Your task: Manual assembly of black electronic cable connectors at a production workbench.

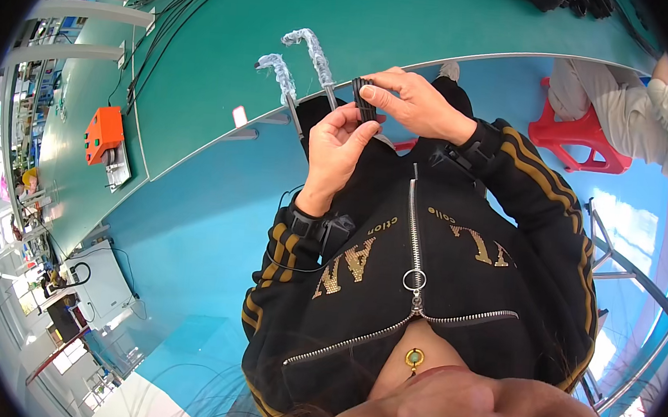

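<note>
A small bundle of coiled black cable [364, 99] is held up between my two hands, near the front edge of the green table. My left hand [334, 150] grips its lower end, with the thumb lying along the coil. From the right, my right hand [417, 104] pinches the upper part between thumb and fingers. Just beyond the bundle, two metal rods stand at the table edge: a left wrapped rod [278, 75] and a right wrapped rod [315, 54], their bent tops covered in crinkled clear film. Some fingertips are hidden behind the coil.
The green table [227, 67] carries loose black cables [179, 0] at the far left and more dark cables [558, 0] at the far right. An orange box [104, 135] with green buttons sits on the left. At right, another person in light clothing [617, 105] is beside a red stool [578, 141].
</note>
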Motion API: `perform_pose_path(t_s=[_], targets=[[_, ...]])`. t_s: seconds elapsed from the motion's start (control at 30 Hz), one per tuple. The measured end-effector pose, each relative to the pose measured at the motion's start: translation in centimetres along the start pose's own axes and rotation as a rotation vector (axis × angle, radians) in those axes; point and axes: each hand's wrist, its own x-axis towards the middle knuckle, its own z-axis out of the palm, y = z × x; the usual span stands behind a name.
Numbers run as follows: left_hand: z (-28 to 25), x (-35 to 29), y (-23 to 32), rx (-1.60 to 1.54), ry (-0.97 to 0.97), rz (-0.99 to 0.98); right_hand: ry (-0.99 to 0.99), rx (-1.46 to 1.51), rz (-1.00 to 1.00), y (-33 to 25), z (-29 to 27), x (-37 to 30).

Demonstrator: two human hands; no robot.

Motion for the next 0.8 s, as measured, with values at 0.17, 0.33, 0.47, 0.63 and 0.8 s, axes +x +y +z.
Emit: perform_pose_path(t_s=[0.17, 0.33, 0.47, 0.63, 0.8], targets=[[0.0, 0.0, 0.2, -0.016, -0.005, -0.021, 0.16, -0.169, -0.211, 1.0, 0.6, 0.2], [-0.2, -0.2, 0.0, 0.0, -0.019, -0.023, 0.066, 0.054, -0.11, 0.7, 0.6, -0.1], [0.0, -0.1, 0.8, -0.025, -0.014, -0.019, 0.022, 0.421, -0.197, 0.9, 0.3, -0.3], [0.8, -0.2, 1.0, -0.023, -0.048, -0.055, 0.249, -0.272, -0.55, 1.8, -0.4, 0.8], [1.0, -0.2, 0.6, -0.014, -0.059, -0.081, 0.331, -0.369, -0.516, 2.1, 0.3, 0.5]])
